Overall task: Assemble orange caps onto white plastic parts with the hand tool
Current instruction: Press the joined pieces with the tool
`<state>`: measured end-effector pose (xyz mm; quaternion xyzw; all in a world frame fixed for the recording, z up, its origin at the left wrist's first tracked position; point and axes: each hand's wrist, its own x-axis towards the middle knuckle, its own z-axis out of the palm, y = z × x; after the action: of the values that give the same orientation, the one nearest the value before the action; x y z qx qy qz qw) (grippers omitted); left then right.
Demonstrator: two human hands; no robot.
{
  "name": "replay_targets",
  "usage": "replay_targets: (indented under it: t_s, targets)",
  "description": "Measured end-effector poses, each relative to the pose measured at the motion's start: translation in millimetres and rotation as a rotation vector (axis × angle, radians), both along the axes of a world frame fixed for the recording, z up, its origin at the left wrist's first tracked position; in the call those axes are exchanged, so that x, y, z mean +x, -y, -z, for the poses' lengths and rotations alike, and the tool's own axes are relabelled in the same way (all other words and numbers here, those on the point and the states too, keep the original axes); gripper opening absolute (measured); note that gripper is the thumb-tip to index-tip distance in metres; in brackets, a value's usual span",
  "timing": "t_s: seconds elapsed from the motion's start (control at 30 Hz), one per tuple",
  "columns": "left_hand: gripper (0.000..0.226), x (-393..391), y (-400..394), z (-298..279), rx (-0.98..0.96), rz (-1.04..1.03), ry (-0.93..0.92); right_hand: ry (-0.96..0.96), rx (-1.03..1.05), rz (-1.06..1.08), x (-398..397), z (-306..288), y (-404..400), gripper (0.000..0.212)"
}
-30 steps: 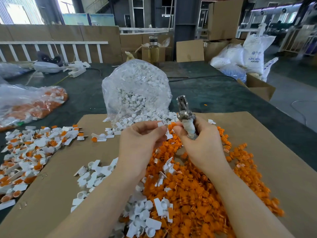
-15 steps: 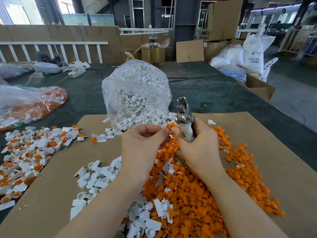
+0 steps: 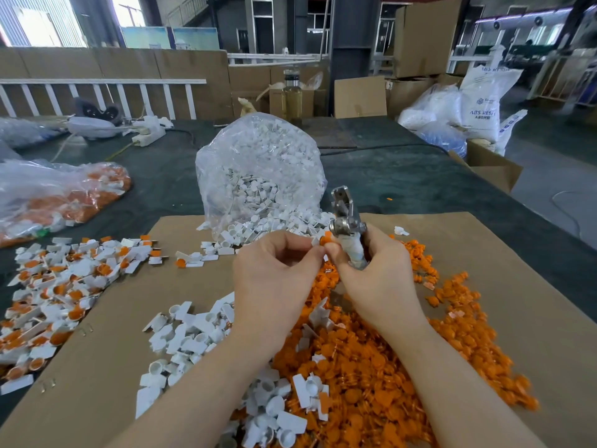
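Your left hand (image 3: 274,273) pinches orange cap (image 3: 324,239) on white part (image 3: 316,241); right hand (image 3: 378,273) at 3 o'clock grips hand tool (image 3: 347,221), hands touching.

Shiny metal tool (image 3: 345,218); matt cardboard sheet (image 3: 504,286).

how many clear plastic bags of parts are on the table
2 for sure: a bag of white parts upright behind the hands, and a bag of orange-and-white parts lying at far left. More bags sit farther back, contents unclear.
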<state>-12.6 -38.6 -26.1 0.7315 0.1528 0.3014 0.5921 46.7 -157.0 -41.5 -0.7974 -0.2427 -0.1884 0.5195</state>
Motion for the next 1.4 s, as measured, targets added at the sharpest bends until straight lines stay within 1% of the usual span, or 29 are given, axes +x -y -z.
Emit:
replay_targets:
  t_s: [0.07, 0.17, 0.23, 0.3, 0.37, 0.43, 0.5, 0.67, 0.77, 0.9, 1.0, 1.2, 1.4]
  targets:
    - [0.012, 1, 1, 1, 0.006, -0.010, -0.005, -0.031, -0.010, -0.020, 2, 0, 1, 0.014]
    - [0.012, 1, 2, 3, 0.014, -0.031, -0.013, -0.061, -0.028, -0.061, 5, 0, 3, 0.005]
    - [0.014, 1, 1, 3, 0.011, -0.064, -0.018, -0.069, -0.057, -0.092, 6, 0, 4, 0.006]
    - [0.014, 1, -1, 2, 0.028, -0.084, -0.030, -0.080, -0.087, -0.131, 7, -1, 5, 0.000]
    - [0.014, 2, -3, 1, 0.025, -0.066, -0.040, -0.122, -0.085, -0.182, 7, -4, 9, 0.008]
    - [0.013, 2, -4, 0, -0.019, -0.036, -0.046, -0.175, -0.122, -0.207, 10, -8, 16, 0.012]
    - [0.012, 2, -3, -1, -0.080, -0.005, -0.035, -0.207, -0.198, -0.228, 15, -9, 25, 0.013]
    - [0.007, 1, 0, -3, -0.209, 0.064, 0.020, -0.226, -0.353, -0.277, 17, -10, 32, 0.010]
    - [0.006, 0, 1, -5, -0.249, 0.099, 0.041, -0.249, -0.407, -0.302, 17, -10, 30, 0.004]
    - [0.004, 1, 2, -5, -0.260, 0.134, 0.056, -0.260, -0.382, -0.332, 16, -11, 29, 0.006]
    - [0.004, 0, 2, -5, -0.245, 0.129, 0.056, -0.267, -0.408, -0.338, 16, -10, 27, 0.006]
    - [0.005, -1, 2, -6, -0.241, 0.118, 0.041, -0.224, -0.444, -0.305, 14, -7, 27, 0.013]
    - [0.005, 0, 2, -5, -0.227, 0.105, 0.032, -0.180, -0.507, -0.267, 16, -5, 25, 0.010]
